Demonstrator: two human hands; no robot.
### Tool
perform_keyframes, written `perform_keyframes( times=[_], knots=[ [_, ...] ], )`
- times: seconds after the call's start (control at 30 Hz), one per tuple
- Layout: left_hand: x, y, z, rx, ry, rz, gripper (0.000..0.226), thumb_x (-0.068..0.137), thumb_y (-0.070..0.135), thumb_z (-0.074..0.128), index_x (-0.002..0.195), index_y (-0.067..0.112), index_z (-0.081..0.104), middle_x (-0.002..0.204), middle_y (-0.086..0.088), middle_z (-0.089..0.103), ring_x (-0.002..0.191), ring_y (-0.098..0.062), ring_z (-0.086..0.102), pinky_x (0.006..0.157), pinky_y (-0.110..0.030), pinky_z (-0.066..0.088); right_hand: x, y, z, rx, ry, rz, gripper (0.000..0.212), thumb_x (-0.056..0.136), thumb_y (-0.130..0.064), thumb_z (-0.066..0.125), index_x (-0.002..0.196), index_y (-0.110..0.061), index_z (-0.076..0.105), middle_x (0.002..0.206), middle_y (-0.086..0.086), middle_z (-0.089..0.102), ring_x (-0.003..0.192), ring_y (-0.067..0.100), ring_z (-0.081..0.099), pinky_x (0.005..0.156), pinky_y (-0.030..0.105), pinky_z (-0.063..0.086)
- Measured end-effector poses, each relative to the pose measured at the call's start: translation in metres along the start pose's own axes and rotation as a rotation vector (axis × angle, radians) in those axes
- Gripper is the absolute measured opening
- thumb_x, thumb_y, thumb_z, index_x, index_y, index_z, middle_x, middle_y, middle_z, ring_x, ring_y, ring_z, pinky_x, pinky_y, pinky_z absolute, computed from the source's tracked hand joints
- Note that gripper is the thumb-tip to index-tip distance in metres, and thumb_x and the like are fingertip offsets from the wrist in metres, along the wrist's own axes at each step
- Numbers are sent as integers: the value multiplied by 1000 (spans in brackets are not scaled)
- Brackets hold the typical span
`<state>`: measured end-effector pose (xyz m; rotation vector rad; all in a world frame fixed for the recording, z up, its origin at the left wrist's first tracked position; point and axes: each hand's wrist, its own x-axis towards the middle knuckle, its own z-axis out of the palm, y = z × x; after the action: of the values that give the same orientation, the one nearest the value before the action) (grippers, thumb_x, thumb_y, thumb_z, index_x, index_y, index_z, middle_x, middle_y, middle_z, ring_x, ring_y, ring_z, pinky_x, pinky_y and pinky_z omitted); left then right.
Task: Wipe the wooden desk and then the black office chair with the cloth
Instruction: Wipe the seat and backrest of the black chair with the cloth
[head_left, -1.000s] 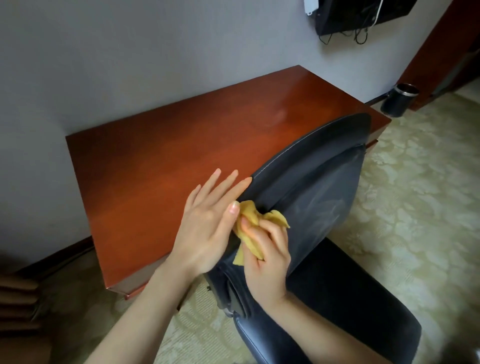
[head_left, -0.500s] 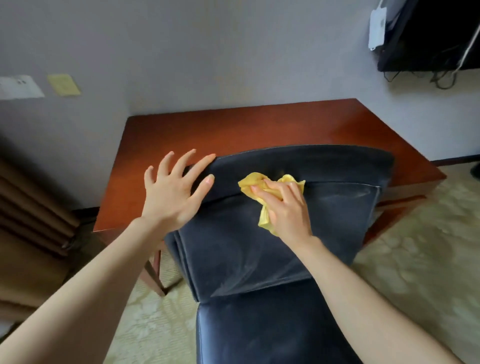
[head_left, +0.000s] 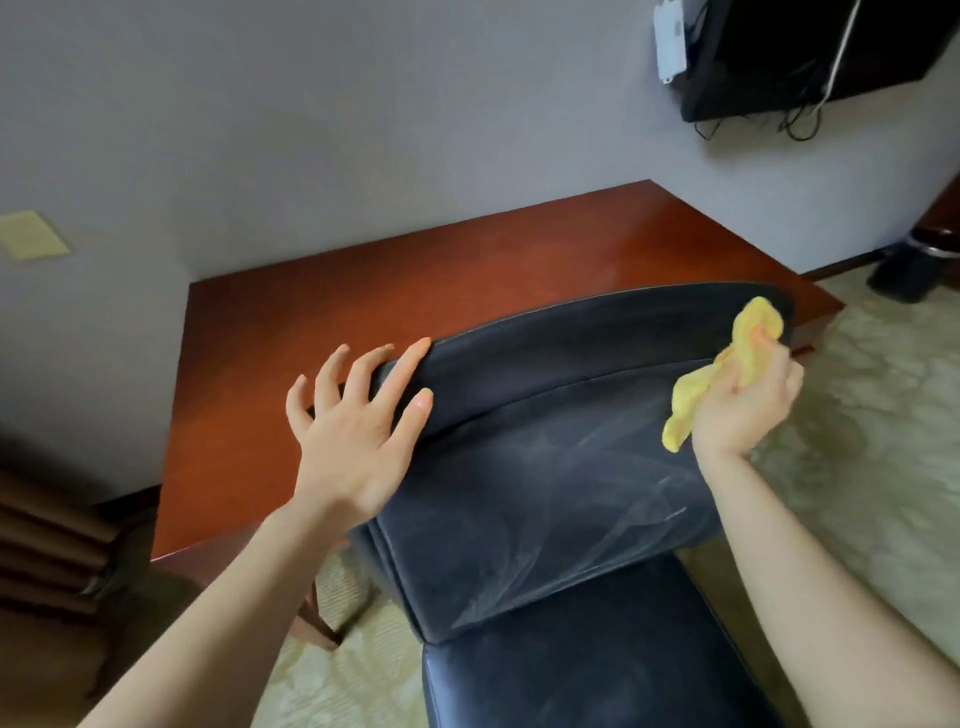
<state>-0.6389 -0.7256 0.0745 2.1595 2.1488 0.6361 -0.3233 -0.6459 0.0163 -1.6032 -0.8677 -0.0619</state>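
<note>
The black office chair (head_left: 545, 467) stands in front of the reddish wooden desk (head_left: 322, 332), its backrest facing me and streaked with wipe marks. My left hand (head_left: 358, 436) rests with spread fingers on the backrest's top left corner. My right hand (head_left: 743, 400) grips a crumpled yellow cloth (head_left: 748, 353) at the backrest's top right corner; part of the cloth hangs down below the hand.
A grey wall runs behind the desk. A black wall-mounted screen (head_left: 810, 52) with cables hangs at upper right. A dark waste bin (head_left: 909, 270) stands on the patterned carpet at right. Brown curtain folds (head_left: 47, 551) fill the lower left.
My right hand has carried the cloth from the middle of the backrest's top to its right corner. The left hand stays on the left corner. The view has tilted.
</note>
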Motion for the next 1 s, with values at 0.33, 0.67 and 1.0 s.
perform_keyframes(
  times=[0.33, 0.67, 1.0],
  knots=[
    [14, -4, 4, -5, -60, 15, 53, 82, 66, 2, 135, 61, 5, 148, 18, 22, 142, -16, 0, 111, -47, -8, -27, -43, 26, 42, 213, 329, 34, 94, -13, 54, 128, -11, 57, 120, 17, 57, 115, 30, 52, 91, 25, 37],
    [3, 38, 8, 334, -21, -344, 54, 90, 61, 10, 143, 54, 1, 159, 11, -3, 145, -26, -9, 109, -63, -7, -20, 18, -17, 151, -315, -389, 46, 71, 11, 69, 112, -9, 68, 93, 15, 60, 94, 37, 55, 87, 42, 43],
    [-42, 192, 52, 382, -106, -241, 62, 96, 57, 20, 149, 36, -2, 157, 9, -17, 145, -20, -16, 110, -59, -9, 44, 43, -50, -32, -774, -938, 58, 53, 17, 80, 104, -9, 72, 88, 14, 65, 78, 36, 57, 63, 41, 53]
  ],
)
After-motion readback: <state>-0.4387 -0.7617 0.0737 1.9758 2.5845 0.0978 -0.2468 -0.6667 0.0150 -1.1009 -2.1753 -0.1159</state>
